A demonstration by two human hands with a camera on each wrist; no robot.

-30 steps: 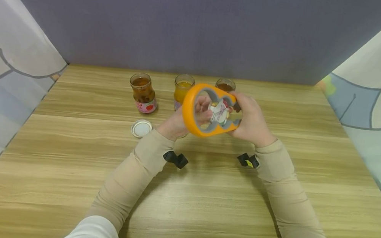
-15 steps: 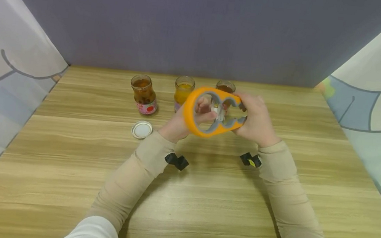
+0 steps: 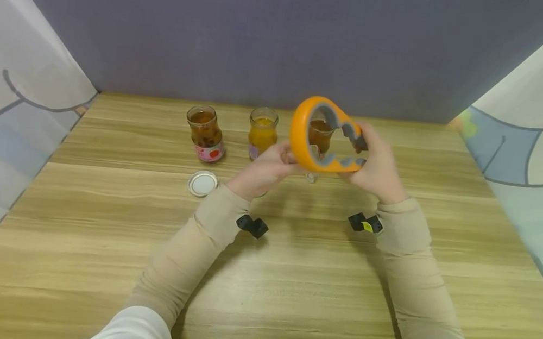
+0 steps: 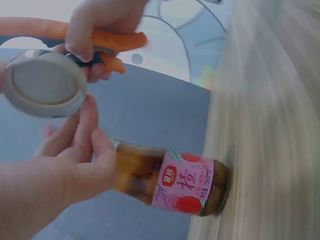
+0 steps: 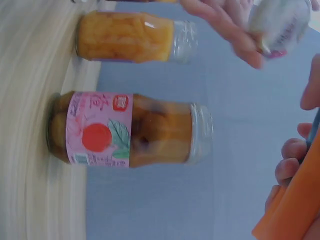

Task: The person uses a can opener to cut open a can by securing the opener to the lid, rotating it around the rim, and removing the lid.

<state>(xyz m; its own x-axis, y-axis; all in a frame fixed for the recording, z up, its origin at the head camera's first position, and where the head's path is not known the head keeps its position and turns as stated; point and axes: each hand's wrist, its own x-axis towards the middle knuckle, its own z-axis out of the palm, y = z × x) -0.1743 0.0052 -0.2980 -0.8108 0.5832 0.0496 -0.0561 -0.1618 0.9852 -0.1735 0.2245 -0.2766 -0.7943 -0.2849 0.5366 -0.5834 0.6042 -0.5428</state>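
Note:
My left hand (image 3: 269,169) pinches a jar lid (image 4: 45,82) by its edge; its pale inner side shows in the left wrist view and its printed top (image 5: 282,22) in the right wrist view. My right hand (image 3: 377,166) grips the handle ends of an orange jar opener (image 3: 299,134) with grey toothed inner edges. In the head view the opener's loop overlaps the lid and the right-hand jar (image 3: 321,139). This jar, uncapped, stands upright on the table just beyond both hands, with brown contents and a pink label (image 5: 97,130).
An uncapped jar of yellow fruit (image 3: 262,133) stands in the middle of the row, and an uncapped brown one (image 3: 205,136) at the left. A lid (image 3: 202,183) lies inner side up on the wooden table (image 3: 261,277). A grey panel (image 3: 284,40) rises behind.
The opener, earlier around the lid in view, has moved up and to the right with my right hand. The lid has tipped edge-on in my left hand. The jars stay put.

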